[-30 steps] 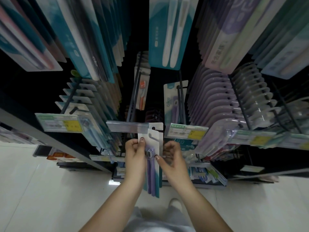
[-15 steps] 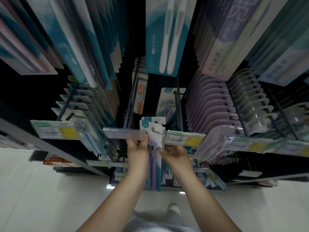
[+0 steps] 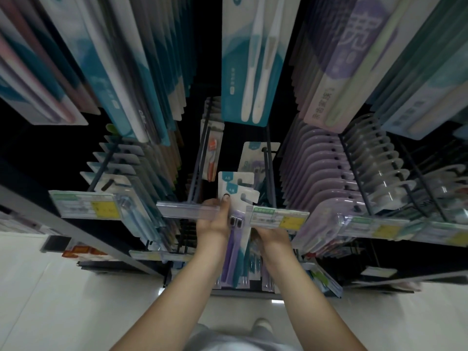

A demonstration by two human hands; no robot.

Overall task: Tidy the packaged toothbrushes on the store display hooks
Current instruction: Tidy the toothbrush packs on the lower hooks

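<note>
Two white-carded toothbrush packs point(image 3: 236, 188) with purple brushes sit in front of me, their hang holes up at a dark display hook point(image 3: 269, 178). My left hand point(image 3: 215, 219) grips the packs from the left, thumb pressed on the card near the top. My right hand point(image 3: 272, 240) holds their lower right side, its fingers hidden behind a price-label strip point(image 3: 278, 217). One more pack point(image 3: 255, 155) hangs farther back on the same hook.
A clear empty label strip point(image 3: 182, 210) crosses in front of my left hand. Dense rows of purple packs point(image 3: 319, 173) hang to the right, teal packs point(image 3: 131, 160) to the left, and larger packs point(image 3: 250, 59) overhead. A pale tiled floor point(image 3: 63, 300) lies below.
Both hands have lifted the packs upward and farther in, from below the label strips to the level of the hook. The camera has come closer to the display.
</note>
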